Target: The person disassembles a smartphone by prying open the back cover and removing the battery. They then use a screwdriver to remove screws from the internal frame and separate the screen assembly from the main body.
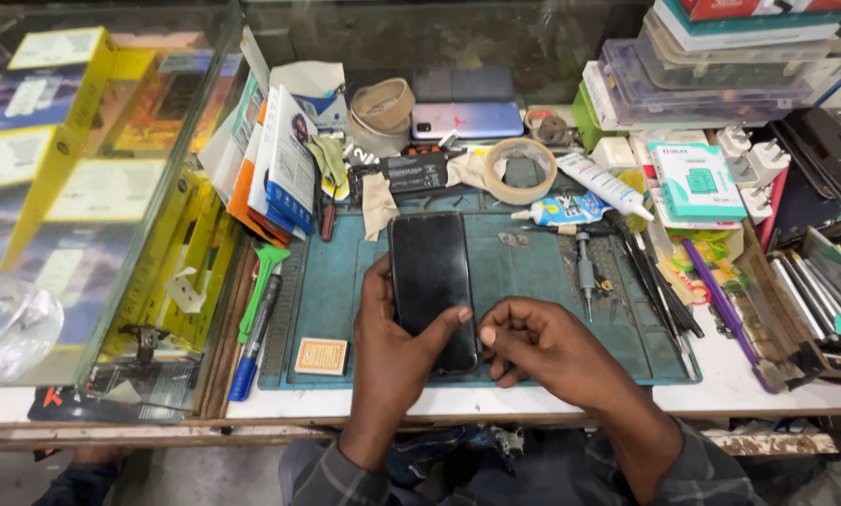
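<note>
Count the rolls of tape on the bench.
2. One tan tape roll lies flat at the back edge of the blue mat; another brown tape roll sits behind it to the left. More may be hidden in the clutter.

Open room on the teal work mat (pixel 542 281): the bare strip right of the black phone (pixel 431 281) as far as the upright screwdriver (pixel 584 265), and the left strip between phone and the mat's left edge, with only a small orange box (pixel 321 356) at the near-left corner. Far edge blocked by tape roll (pixel 520 171), glue tubes (pixel 600 184) and a battery (pixel 411 172). Right edge is hemmed by tweezers and loose tools (pixel 659 281); left side is walled by a glass case (pixel 92 187) and stacked boxes (pixel 280 164).
</note>
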